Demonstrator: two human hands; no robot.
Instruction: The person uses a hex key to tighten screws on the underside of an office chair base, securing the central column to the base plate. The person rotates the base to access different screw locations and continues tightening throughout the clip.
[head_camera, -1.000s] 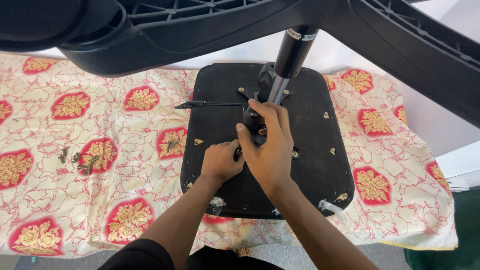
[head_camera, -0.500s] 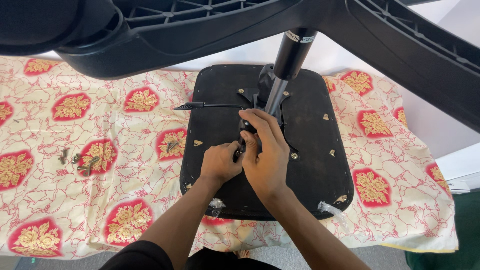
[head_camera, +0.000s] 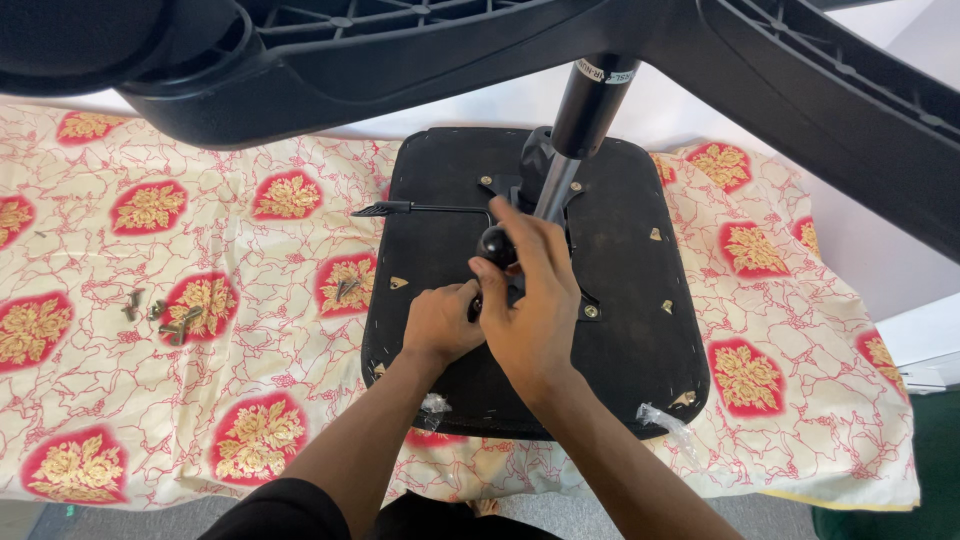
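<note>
An upturned black chair seat (head_camera: 640, 380) lies on a patterned bed sheet. Its gas-lift column (head_camera: 585, 115) rises toward the camera from the metal seat mechanism (head_camera: 590, 300). My right hand (head_camera: 535, 310) lies over the mechanism, with thumb and fingers closed around a round black knob (head_camera: 494, 243). My left hand (head_camera: 440, 325) is curled into a fist just left of it, pressed against the mechanism. What its fingers hold is hidden by my right hand. A thin black lever (head_camera: 400, 208) sticks out to the left.
The chair's black star-base legs (head_camera: 330, 70) span the top of the view, close to the camera. Several loose bolts (head_camera: 165, 318) lie on the cream and red sheet (head_camera: 150, 420) at the left, and one screw (head_camera: 345, 290) lies beside the seat. A white wall lies to the right.
My right hand's fingers have drawn back from the column base and closed around the black knob. My left hand has stayed in place.
</note>
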